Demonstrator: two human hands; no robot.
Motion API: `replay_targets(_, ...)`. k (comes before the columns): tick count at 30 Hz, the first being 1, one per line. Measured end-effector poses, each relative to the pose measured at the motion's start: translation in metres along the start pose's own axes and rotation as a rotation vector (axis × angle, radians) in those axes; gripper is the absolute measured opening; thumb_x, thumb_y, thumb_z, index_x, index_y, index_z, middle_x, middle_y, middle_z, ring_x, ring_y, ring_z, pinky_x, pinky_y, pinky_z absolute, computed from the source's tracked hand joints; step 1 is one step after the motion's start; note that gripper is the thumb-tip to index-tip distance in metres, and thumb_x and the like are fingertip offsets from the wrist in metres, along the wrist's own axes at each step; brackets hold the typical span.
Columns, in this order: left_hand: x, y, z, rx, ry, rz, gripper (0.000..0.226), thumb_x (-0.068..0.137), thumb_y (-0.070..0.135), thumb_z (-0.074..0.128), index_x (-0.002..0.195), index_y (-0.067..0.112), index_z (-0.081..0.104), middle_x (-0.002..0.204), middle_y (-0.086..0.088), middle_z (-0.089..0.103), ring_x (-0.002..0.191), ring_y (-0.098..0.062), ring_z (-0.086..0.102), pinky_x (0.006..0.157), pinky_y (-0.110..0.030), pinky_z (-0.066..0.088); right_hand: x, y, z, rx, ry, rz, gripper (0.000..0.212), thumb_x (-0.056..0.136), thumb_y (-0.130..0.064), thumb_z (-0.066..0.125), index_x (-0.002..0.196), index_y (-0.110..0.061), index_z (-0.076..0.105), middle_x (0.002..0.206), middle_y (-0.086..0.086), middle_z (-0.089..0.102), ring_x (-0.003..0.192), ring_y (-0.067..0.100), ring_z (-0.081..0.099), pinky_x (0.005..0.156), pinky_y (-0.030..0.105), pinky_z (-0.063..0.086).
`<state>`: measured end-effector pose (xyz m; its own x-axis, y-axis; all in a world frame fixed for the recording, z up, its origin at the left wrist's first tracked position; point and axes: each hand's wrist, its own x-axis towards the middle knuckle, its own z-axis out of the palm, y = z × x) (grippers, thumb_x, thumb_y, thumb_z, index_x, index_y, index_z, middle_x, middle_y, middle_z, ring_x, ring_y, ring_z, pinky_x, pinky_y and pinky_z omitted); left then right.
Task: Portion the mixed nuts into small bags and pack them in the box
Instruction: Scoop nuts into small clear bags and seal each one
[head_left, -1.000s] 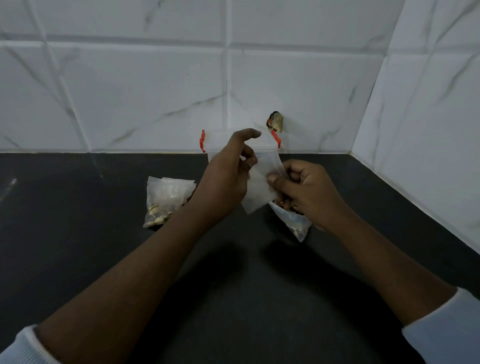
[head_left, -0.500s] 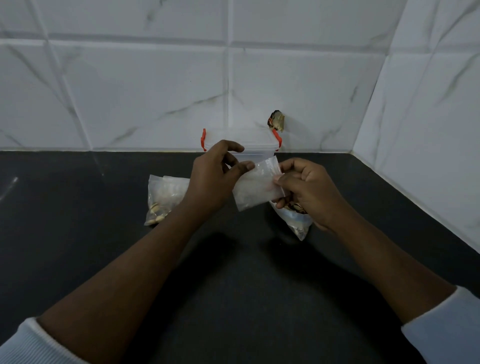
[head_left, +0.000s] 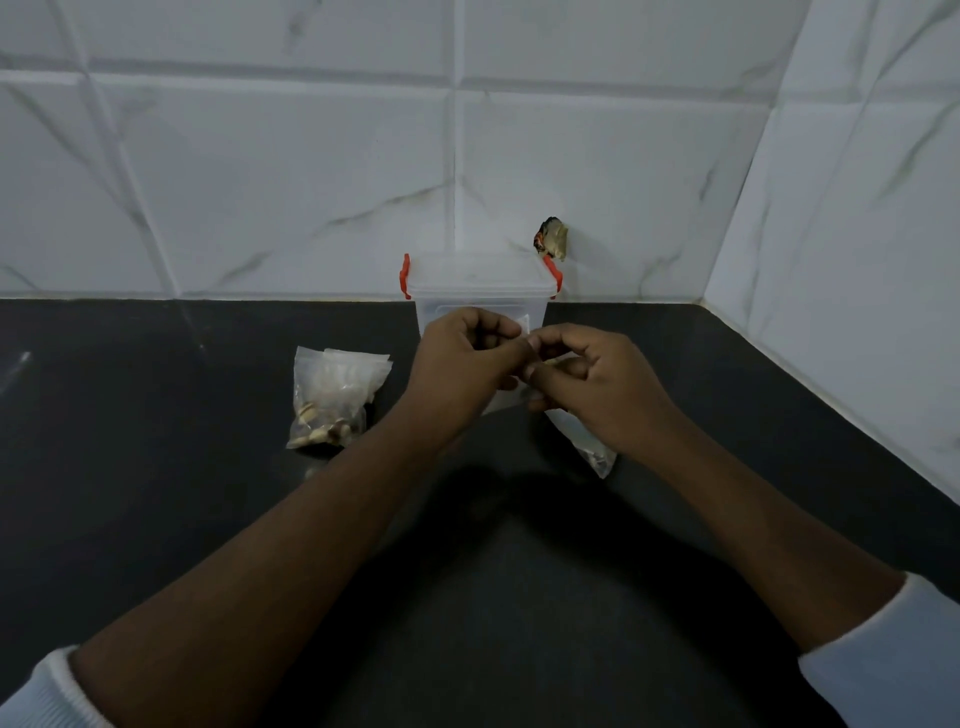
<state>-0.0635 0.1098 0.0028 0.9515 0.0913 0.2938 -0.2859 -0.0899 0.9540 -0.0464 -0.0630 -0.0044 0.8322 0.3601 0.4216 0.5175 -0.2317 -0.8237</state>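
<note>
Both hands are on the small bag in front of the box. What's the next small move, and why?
Probably pull open the mouth of the small bag. The left hand and right hand both pinch it near its top, it looks flat and empty, and a bag holding nuts lies under the right hand.

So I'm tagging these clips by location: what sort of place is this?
Most likely a home kitchen corner: a dark countertop meets white marble-look wall tiles, and a clear plastic box with orange clips stands against the wall.
</note>
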Motion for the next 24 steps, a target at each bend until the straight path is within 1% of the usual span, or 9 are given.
replay_targets(4,-0.0011,0.0049,0.0013,-0.244,-0.026,-0.133,0.022,0.090,0.003,0.074,0.108,-0.007,0.067,0.097,-0.021,0.074,0.082,-0.024,0.076,0.070,-0.029,0.062,0.0001,0.0013,-0.0043,0.005,0.030,0.009,0.020,0.099,-0.011,0.066,0.118,-0.011,0.074,0.096,0.006,0.079,0.087,0.022,0.078,0.081,0.037,0.064)
replay_targets(7,0.0004,0.0048,0.0006,-0.303,-0.037,-0.168,0.015,0.090,0.001,0.072,0.104,-0.004,0.070,0.096,-0.019,0.076,0.086,-0.025,0.077,0.072,-0.030,0.062,0.0015,0.0012,-0.0053,-0.035,0.094,-0.022,0.020,0.100,-0.012,0.066,0.116,-0.012,0.077,0.099,0.003,0.079,0.091,0.020,0.077,0.086,0.042,0.063)
replay_targets(9,0.0011,0.0031,-0.0002,-0.303,-0.049,-0.174,0.013,0.089,0.000,0.072,0.102,-0.002,0.070,0.093,-0.016,0.077,0.088,-0.027,0.077,0.075,-0.032,0.063,0.0015,0.0025,-0.0052,-0.031,0.116,-0.016,0.019,0.099,-0.012,0.067,0.114,-0.014,0.078,0.096,0.006,0.079,0.090,0.028,0.076,0.086,0.053,0.061)
replay_targets(12,0.0011,0.0019,-0.0001,-0.284,-0.044,-0.181,0.011,0.089,-0.001,0.073,0.100,-0.001,0.071,0.090,-0.015,0.077,0.087,-0.028,0.077,0.075,-0.033,0.063,0.0006,0.0048,-0.0049,-0.023,0.103,-0.010,0.018,0.099,-0.013,0.068,0.111,-0.020,0.079,0.090,0.020,0.077,0.085,0.052,0.070,0.074,0.066,0.057)
replay_targets(14,0.0003,0.0023,-0.0001,-0.271,-0.046,-0.177,0.010,0.089,-0.001,0.073,0.098,-0.001,0.071,0.088,-0.013,0.078,0.084,-0.026,0.077,0.072,-0.031,0.063,0.0005,0.0047,-0.0051,-0.048,0.096,-0.017,0.019,0.098,-0.012,0.068,0.113,-0.017,0.079,0.091,0.017,0.078,0.085,0.045,0.073,0.077,0.062,0.059)
replay_targets(16,-0.0006,0.0034,-0.0003,-0.227,-0.044,-0.173,0.009,0.089,0.000,0.074,0.097,0.001,0.072,0.087,-0.012,0.078,0.081,-0.023,0.077,0.069,-0.029,0.062,0.0003,0.0032,-0.0052,-0.057,0.099,-0.016,0.019,0.098,-0.008,0.068,0.114,-0.012,0.078,0.093,0.008,0.080,0.086,0.026,0.078,0.081,0.046,0.064)
replay_targets(18,-0.0004,0.0038,-0.0008,-0.207,-0.048,-0.172,0.009,0.088,0.001,0.074,0.097,0.001,0.072,0.087,-0.012,0.077,0.079,-0.022,0.077,0.068,-0.029,0.062,0.0001,0.0020,-0.0053,-0.038,0.094,-0.013,0.018,0.098,-0.005,0.066,0.112,-0.009,0.078,0.093,0.006,0.080,0.084,0.020,0.078,0.079,0.036,0.065)
replay_targets(20,0.0003,0.0033,-0.0016,-0.216,-0.071,-0.179,0.009,0.088,0.001,0.074,0.097,0.002,0.072,0.087,-0.012,0.077,0.080,-0.023,0.076,0.071,-0.031,0.063,0.0003,0.0020,-0.0049,-0.028,0.113,-0.004,0.018,0.098,-0.003,0.065,0.111,-0.008,0.078,0.092,0.008,0.079,0.082,0.023,0.078,0.075,0.038,0.065)
replay_targets(24,0.0018,0.0020,-0.0021,-0.211,-0.086,-0.197,0.010,0.090,-0.006,0.069,0.096,0.002,0.070,0.082,-0.012,0.075,0.073,-0.022,0.074,0.071,-0.031,0.063,0.0018,0.0036,-0.0044,-0.047,0.140,0.010,0.023,0.098,-0.003,0.062,0.115,-0.012,0.074,0.086,0.013,0.077,0.077,0.034,0.076,0.071,0.053,0.064)
